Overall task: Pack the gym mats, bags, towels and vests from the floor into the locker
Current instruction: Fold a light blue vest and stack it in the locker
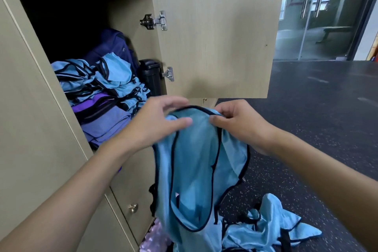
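Observation:
A light blue mesh vest (196, 170) with black trim hangs in front of me, held up by its top edge. My left hand (157, 122) pinches the left part of that edge and my right hand (239, 122) pinches the right part. The open locker compartment (67, 16) is to the upper left. It holds a pile of blue vests (102, 80) on top of folded purple mats (102, 116), a dark blue bag (114, 45) behind, and a black rolled item (151, 77) at the right. More blue vests (270, 229) lie on the floor below.
The locker door (216, 35) stands swung open just above my hands. A pale pink cloth (153, 237) lies on the floor by the locker base. A lower door with a round knob (133, 207) is shut. Dark speckled floor (317, 108) spreads right toward glass doors.

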{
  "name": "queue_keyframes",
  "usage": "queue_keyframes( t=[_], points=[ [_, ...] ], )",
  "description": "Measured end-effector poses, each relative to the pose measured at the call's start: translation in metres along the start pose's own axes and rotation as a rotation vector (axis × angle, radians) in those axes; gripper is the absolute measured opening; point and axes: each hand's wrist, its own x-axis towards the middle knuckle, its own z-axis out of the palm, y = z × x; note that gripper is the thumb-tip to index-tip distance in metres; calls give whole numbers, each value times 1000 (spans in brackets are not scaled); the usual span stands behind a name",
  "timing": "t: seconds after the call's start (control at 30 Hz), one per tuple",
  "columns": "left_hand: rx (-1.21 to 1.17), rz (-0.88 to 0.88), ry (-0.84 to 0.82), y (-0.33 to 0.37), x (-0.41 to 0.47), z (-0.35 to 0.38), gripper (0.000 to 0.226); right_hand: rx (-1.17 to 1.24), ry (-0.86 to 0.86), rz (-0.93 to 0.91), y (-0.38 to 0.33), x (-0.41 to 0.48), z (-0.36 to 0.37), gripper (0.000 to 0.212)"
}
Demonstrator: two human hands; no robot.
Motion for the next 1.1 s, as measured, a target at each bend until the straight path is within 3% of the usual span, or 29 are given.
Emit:
queue_keyframes(
  t=[0.07,0.13,0.2,0.47,0.6,0.73,0.87,1.0,1.1],
  points=[
    [-74,26,-124,3,-4,14,66,26,-18,-34,0,1,3,21],
    [-88,53,-119,4,-5,27,72,34,-37,-59,-1,1,7,19],
    [-137,66,-87,7,-5,32,65,58,-50,-80,-2,1,8,15],
    [-316,47,20,5,0,25,1,154,-108,-54,-3,-4,6,15],
    [-222,77,225,7,4,20,17,161,-128,20,0,-3,5,10],
    [3,94,425,-2,9,2,19,-62,-103,17,3,-4,2,3],
    [187,107,321,-1,-3,12,10,69,-6,0,0,-2,2,8],
    [177,226,177,6,-10,20,34,202,78,8,-5,0,4,7],
    [160,176,-3,5,-15,26,32,281,138,26,-8,1,5,9]
  ],
)
